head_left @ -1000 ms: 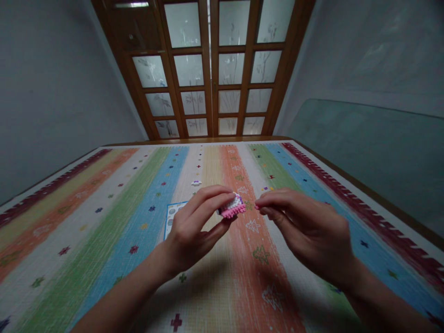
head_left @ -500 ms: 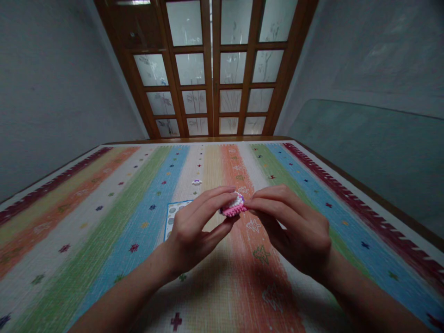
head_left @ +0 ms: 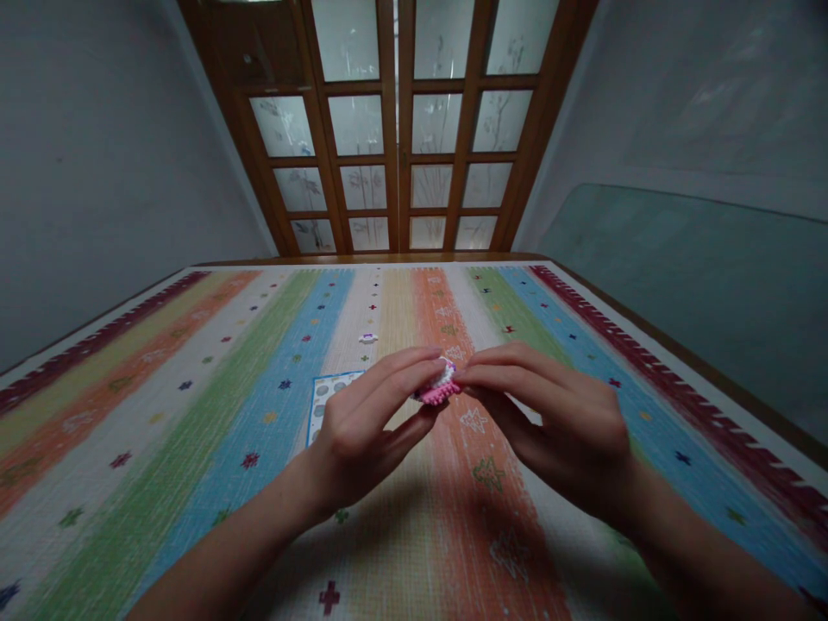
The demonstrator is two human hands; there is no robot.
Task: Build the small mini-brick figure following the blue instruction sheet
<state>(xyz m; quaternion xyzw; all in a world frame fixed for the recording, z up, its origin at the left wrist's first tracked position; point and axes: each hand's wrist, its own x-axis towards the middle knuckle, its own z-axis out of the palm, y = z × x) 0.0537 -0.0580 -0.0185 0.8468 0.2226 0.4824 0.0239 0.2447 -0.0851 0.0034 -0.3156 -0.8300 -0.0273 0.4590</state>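
Between my hands is a small pink and white beaded piece (head_left: 441,390) with a knobbly surface and some purple at its edge. My left hand (head_left: 372,414) grips it between thumb and fingers, covering its left part. The fingertips of my right hand (head_left: 549,414) are pinched together at the piece's right edge. What exactly those fingertips hold there is too small to make out. Both hands are raised over the striped tablecloth (head_left: 259,483).
Beyond my left hand lies a small white and purple item (head_left: 368,338). A blue-edged card (head_left: 322,398) with grey round shapes lies partly under my left hand's outline. Wooden glazed doors (head_left: 398,155) stand past the table's far edge, with walls at both sides.
My right hand has turned slightly, its knuckles shifting a little to the right. The beaded piece has tilted, so less of its face shows. My left hand stays nearly still.
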